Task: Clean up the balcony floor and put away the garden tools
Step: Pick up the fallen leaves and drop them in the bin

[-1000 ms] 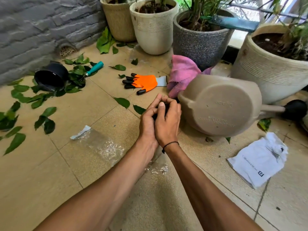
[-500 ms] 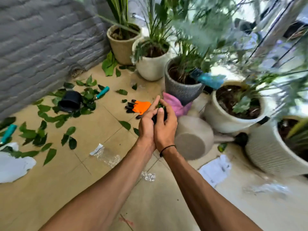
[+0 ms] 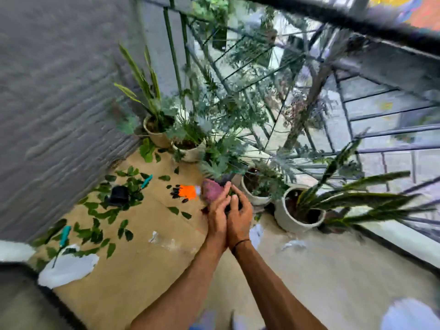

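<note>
In the head view, we had both hands together in front of us, the left hand (image 3: pixel 217 216) and the right hand (image 3: pixel 239 216) pressed side by side. Their fingers (image 3: pixel 234 201) were curled around a small dark clump, probably soil or leaf scraps; the picture was too blurred to say which. A second before, we were crouched low near the floor with the same clump cupped in our hands. Now the view stood much higher, the railing (image 3: pixel 333 17) and the whole row of plant pots (image 3: pixel 292 220) had come into sight, and the hands had lifted with us. We judged that the gathered dirt was on its way to be thrown out, so one small part of the cleaning was nearly done.

Much work remained on the floor (image 3: pixel 142 270). Green leaves (image 3: pixel 102 210) lay scattered near the grey wall, around a tipped black pot (image 3: pixel 118 195). Two teal-handled tools (image 3: pixel 147 181) were apart from each other among the leaves, the orange glove (image 3: pixel 188 192) lay just left of our hands, touching the pink cloth (image 3: pixel 210 192), and white wrappers (image 3: pixel 67 269) lay nearer to us.
</note>
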